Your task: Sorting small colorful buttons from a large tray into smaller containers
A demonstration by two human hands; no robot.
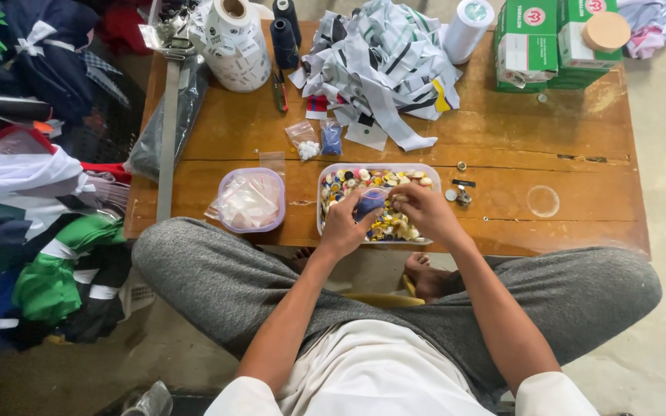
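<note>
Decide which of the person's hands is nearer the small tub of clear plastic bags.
Left. The left hand is just right of the small tub, holding a small bag; the right hand is farther right, over the button tray.

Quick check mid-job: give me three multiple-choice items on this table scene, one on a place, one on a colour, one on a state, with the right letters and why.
1. Where is the tray of mixed buttons?
A. On the wooden table, at its near edge in front of the person
B. On the floor
C. On top of the green boxes

2. What colour are the contents of the small clear bag in the left hand?
A. Red
B. Dark blue
C. White

3. What is the right hand doing?
A. Resting on a knee
B. Holding scissors
C. Fingers down among the buttons in the tray

Answers: 1 A, the tray sits on the table by both hands. 2 B, blue shows through the bag. 3 C, its fingertips lie in the button pile.
</note>
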